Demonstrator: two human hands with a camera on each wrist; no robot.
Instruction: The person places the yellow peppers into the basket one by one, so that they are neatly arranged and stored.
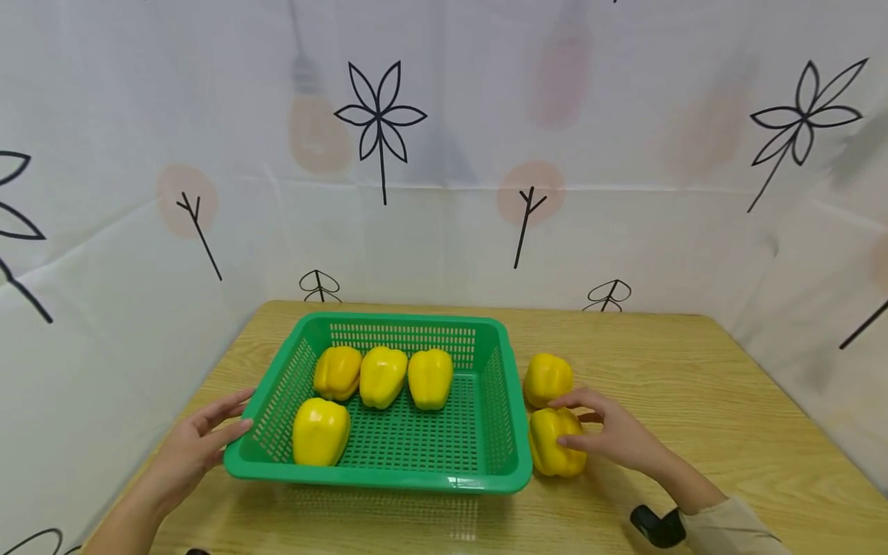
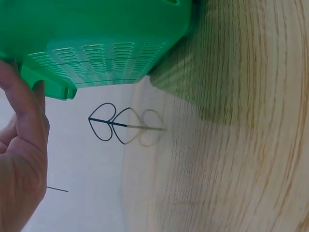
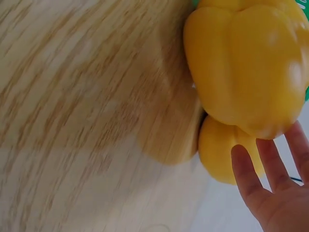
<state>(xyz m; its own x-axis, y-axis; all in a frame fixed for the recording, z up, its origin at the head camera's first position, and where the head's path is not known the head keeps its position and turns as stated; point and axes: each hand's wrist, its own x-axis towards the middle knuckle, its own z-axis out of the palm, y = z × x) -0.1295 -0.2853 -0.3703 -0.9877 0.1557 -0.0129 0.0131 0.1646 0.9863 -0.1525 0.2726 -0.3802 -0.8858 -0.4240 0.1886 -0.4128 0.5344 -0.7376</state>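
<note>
A green plastic basket (image 1: 388,479) with perforated walls stands on the wooden table, holding several yellow bell peppers (image 1: 430,379). My left hand (image 1: 197,443) grips its left rim, with digits above and below the edge in the left wrist view. Right of the basket, two more yellow peppers lie one behind the other: a near pepper (image 1: 553,455) and a far pepper (image 1: 548,379). Around the near pepper my right hand (image 1: 610,432) is spread, thumb at its front and fingers at its far side. In the right wrist view those fingers (image 3: 247,169) look fairly straight; firm contact cannot be made out.
The wooden table (image 1: 645,370) extends right of the peppers. A white cloth (image 1: 444,254) with plant drawings hangs behind and at both sides. A black device (image 1: 657,526) sits at my right wrist, beside a beige sleeve (image 1: 735,528).
</note>
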